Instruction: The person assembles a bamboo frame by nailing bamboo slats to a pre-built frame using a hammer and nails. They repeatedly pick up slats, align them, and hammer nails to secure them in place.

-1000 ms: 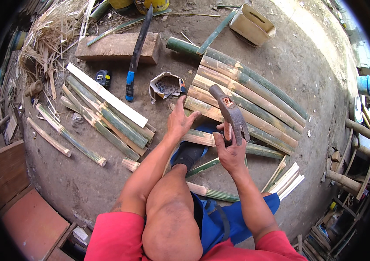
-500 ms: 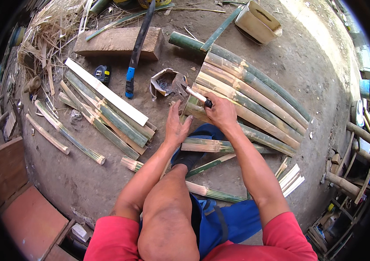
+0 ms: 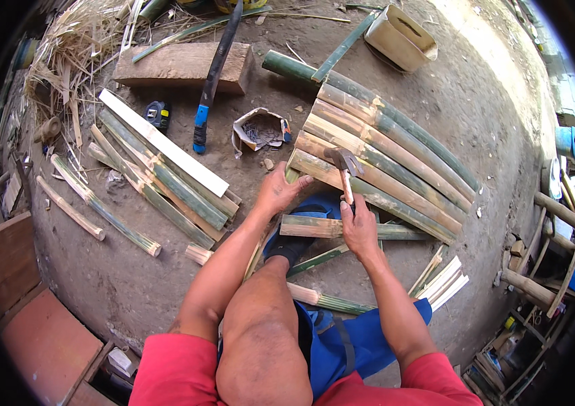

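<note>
My right hand (image 3: 360,229) grips a claw hammer by its pale handle. The hammer's metal head (image 3: 344,161) is above the nearest slats of a bamboo panel (image 3: 375,159), made of split bamboo laid side by side. At the panel's near left corner, my left hand (image 3: 282,191) curls round a green bamboo strip (image 3: 292,175) that runs under the slat ends. Its thumb points along the nearest slat's end; the other fingers are partly hidden. A torn paper bag of nails (image 3: 261,130) stands just beyond that hand. My foot, in a blue sandal (image 3: 324,201), is beside the panel.
Left lie a white-faced strip (image 3: 165,143), split bamboo pieces (image 3: 186,196) and a tape measure (image 3: 157,116). A blue-and-black-handled tool (image 3: 211,84) leans across a wooden block (image 3: 179,65). A beige plastic container (image 3: 401,38) sits at the back. Loose bamboo (image 3: 335,228) lies near my leg.
My right hand has swung the hammer from near the nail bag back and to the right, above the slats. My left hand has come down onto the panel's corner, its fingers closing there.
</note>
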`<state>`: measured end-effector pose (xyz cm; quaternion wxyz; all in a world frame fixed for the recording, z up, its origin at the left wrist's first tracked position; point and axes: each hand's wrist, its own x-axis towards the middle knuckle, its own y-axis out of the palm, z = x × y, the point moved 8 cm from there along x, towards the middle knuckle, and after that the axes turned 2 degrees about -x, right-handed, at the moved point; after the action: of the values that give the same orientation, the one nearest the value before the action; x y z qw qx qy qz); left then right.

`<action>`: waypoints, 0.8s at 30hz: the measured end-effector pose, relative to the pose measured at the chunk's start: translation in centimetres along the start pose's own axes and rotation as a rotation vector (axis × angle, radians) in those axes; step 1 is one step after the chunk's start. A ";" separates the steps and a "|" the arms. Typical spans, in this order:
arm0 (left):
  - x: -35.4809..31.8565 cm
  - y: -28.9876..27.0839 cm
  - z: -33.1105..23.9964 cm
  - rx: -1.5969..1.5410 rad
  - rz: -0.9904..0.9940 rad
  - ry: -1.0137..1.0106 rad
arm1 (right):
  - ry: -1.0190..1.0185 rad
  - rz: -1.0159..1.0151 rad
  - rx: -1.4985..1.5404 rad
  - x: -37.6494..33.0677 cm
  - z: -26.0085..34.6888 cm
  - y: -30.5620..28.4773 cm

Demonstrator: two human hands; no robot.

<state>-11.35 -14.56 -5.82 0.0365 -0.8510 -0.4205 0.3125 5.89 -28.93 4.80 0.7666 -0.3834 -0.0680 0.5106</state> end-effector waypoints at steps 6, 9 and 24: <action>-0.6 -0.5 -1.1 0.179 -0.145 -0.083 | -0.041 0.073 0.011 -1.5 0.1 0.4; -0.9 -0.6 -1.2 0.240 -0.149 -0.170 | -0.184 0.064 0.108 -2.9 2.2 -0.4; -0.8 -0.6 -1.1 0.223 -0.185 -0.124 | -0.725 -0.316 0.037 -3.0 11.0 -3.1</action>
<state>-11.51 -14.57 -4.32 0.1337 -0.7784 -0.4611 0.4045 1.28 -26.33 15.36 0.7688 -0.1491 -0.3832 0.4897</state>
